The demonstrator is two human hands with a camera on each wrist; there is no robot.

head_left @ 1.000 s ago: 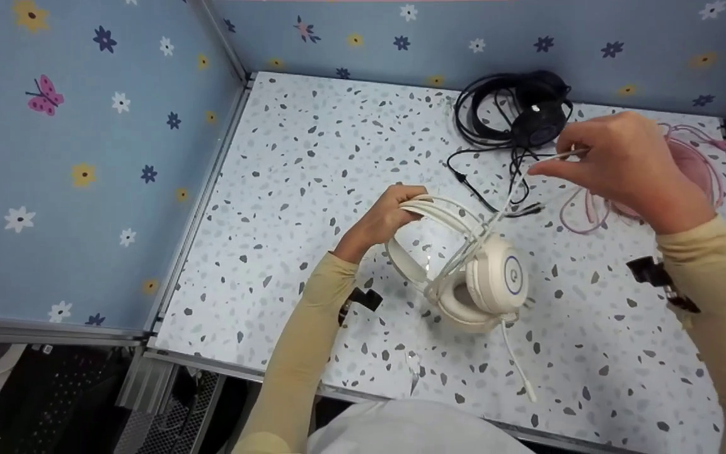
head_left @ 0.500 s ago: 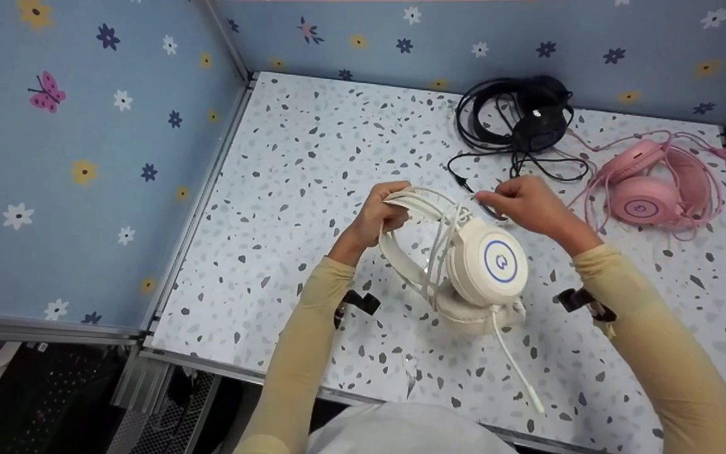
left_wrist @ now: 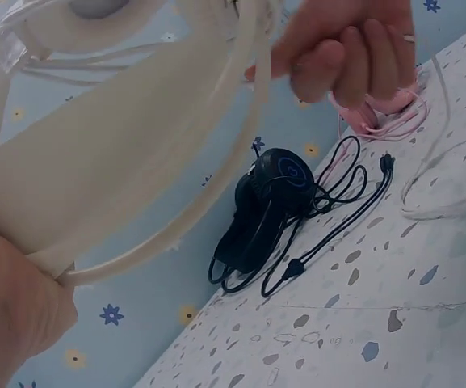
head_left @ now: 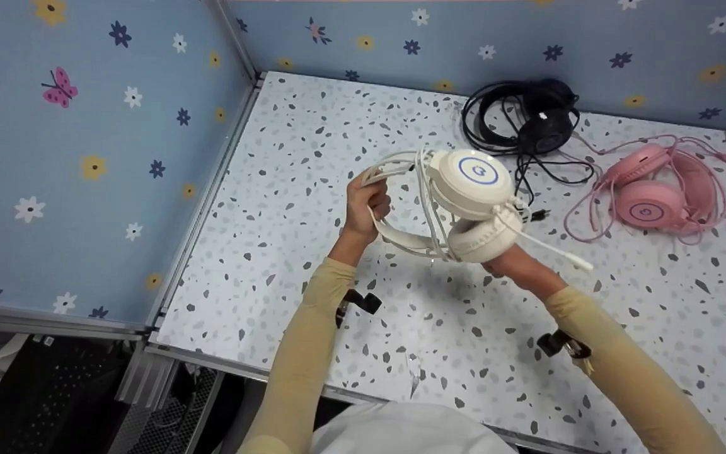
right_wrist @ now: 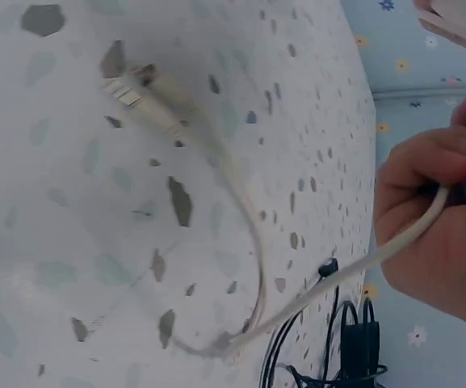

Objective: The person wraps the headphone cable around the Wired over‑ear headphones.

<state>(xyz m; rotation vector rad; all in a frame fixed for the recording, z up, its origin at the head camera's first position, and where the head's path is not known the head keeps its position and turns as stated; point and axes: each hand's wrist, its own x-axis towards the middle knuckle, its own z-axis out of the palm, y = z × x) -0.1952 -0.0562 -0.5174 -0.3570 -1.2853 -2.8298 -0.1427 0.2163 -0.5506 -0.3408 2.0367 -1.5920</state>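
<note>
**White headset (head_left: pixel 473 183) held in the air between two hands**

From where I stand, the person has the white headset lifted over the speckled bench (head_left: pixel 312 126). The left hand (head_left: pixel 363 205) is clasped about the headband, its fingers curled round the band on the side away from the ear cups. Several loops of white cable (head_left: pixel 426 195) run across the headset, passing close by the cups. One cup's outer face, with its blue ring, is turned upward, and the thin microphone boom (head_left: pixel 555 249) sticks out to the right.

The right hand (right_wrist: pixel 430 214) is partly hidden behind the lower cup from above, but from its own wrist you can see the fingers folded over a length of the white cable. That stretch droops away in a curve, and its pale plug ends (right_wrist: pixel 148 105), somewhat blurred, show against the bench.

Near the back wall (head_left: pixel 464 38) lies a black headset (head_left: pixel 546 129) with its cord loosely coiled; the black plug (head_left: pixel 538 215) shows just past the white cups. To its right sits a pink headset (head_left: pixel 650 202), with pink cord looped round it. Both arms wear yellowish sleeves (head_left: pixel 306 353).
</note>
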